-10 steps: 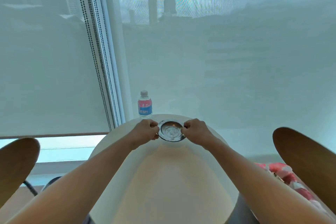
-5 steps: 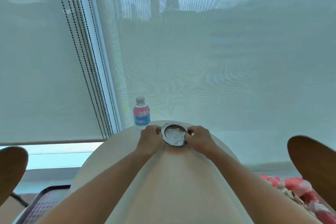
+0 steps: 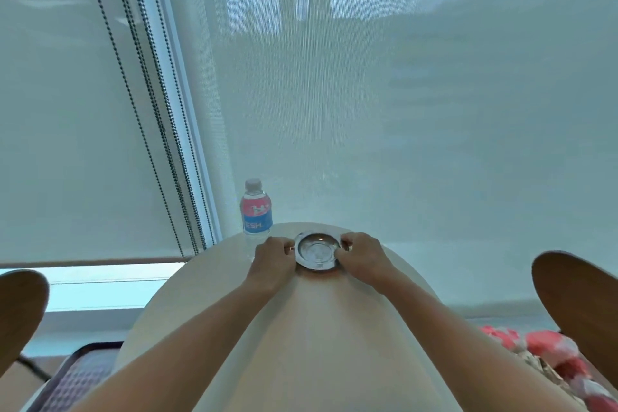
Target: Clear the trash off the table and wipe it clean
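I see the bottle (image 3: 255, 211) standing far-left on the table (image 3: 321, 344). My left hand (image 3: 272, 261) and right hand (image 3: 363, 259) pinch opposite rims of the ashtray (image 3: 316, 251), which lies dead between them, seemingly resting flat.

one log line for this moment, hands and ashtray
left hand: grips ashtray left rim | right hand: grips right rim | ashtray: on table far edge | bottle: upright, untouched

The water bottle (image 3: 256, 211) has a pink and blue label. On the blue part you can read white letters "ESH". The first letters are hidden. No other words show.
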